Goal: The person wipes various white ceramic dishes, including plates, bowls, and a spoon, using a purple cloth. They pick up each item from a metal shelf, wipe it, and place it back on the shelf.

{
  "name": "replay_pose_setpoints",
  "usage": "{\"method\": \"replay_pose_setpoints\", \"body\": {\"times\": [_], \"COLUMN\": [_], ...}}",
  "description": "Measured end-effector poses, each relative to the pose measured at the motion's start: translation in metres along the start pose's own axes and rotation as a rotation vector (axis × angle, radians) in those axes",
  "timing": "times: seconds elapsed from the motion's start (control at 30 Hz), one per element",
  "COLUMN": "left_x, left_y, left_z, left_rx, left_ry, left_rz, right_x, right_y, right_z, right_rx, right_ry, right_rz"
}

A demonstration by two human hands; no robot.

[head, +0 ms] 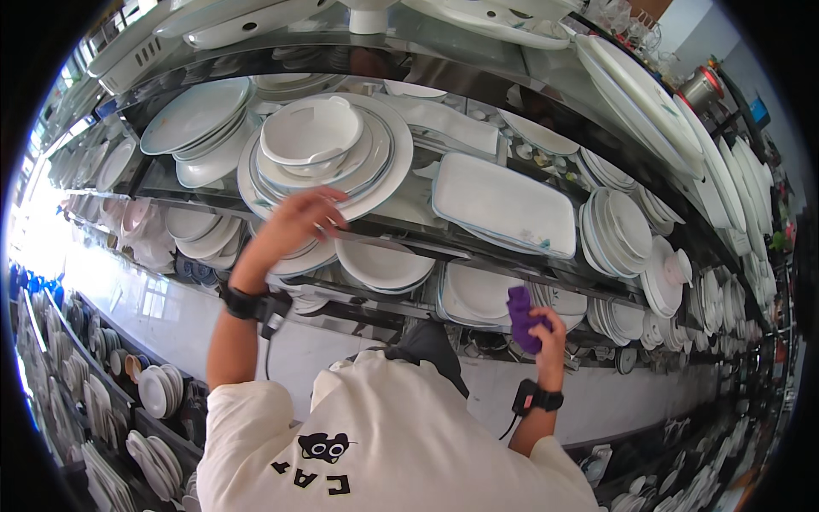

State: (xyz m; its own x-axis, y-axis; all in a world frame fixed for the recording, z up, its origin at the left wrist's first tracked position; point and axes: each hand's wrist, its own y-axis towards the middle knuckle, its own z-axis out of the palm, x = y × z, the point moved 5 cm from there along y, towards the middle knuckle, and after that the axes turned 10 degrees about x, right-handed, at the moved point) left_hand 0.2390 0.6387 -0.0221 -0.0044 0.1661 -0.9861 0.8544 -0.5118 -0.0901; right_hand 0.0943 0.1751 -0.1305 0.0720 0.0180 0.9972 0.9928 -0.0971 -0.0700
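My left hand (pixel 301 224) is over the front rim of a stack of round white plates (pixel 393 160) on a glass shelf, fingers spread and slightly blurred; I cannot tell if it touches them. A white bowl (pixel 310 133) with notched sides sits on top of that stack. In my right hand (pixel 549 336) is a bunched purple cloth (pixel 524 320), held in front of the shelf edge. Behind it, on the lower shelf, stands a deep white dish (pixel 483 291). Rectangular white platters (pixel 505 201) with a blue rim are stacked between the hands, farther back.
Stacked oval plates (pixel 198 115) stand left of the round stack, and more plates and bowls (pixel 617 224) to the right. Large platters (pixel 640 96) line the upper shelf, close overhead. White bowls (pixel 384 262) sit on the shelf below. Another rack of dishes (pixel 160 390) is at lower left.
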Motion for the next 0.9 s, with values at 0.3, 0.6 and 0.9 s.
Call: {"method": "replay_pose_setpoints", "body": {"times": [0.3,0.6,0.9], "left_x": [0.030,0.022,0.028], "left_y": [-0.001,0.042,0.054], "left_z": [-0.163,-0.155,-0.164], "left_rx": [-0.624,-0.488,-0.485], "left_ry": [-0.066,0.190,0.150], "left_rz": [-0.143,-0.362,-0.309], "right_x": [-0.085,-0.082,-0.088], "right_y": [-0.037,-0.031,-0.035], "right_z": [0.033,0.019,0.023], "right_rx": [0.047,0.103,0.099], "right_ry": [0.415,0.380,0.402], "right_rz": [0.242,0.229,0.240]}}
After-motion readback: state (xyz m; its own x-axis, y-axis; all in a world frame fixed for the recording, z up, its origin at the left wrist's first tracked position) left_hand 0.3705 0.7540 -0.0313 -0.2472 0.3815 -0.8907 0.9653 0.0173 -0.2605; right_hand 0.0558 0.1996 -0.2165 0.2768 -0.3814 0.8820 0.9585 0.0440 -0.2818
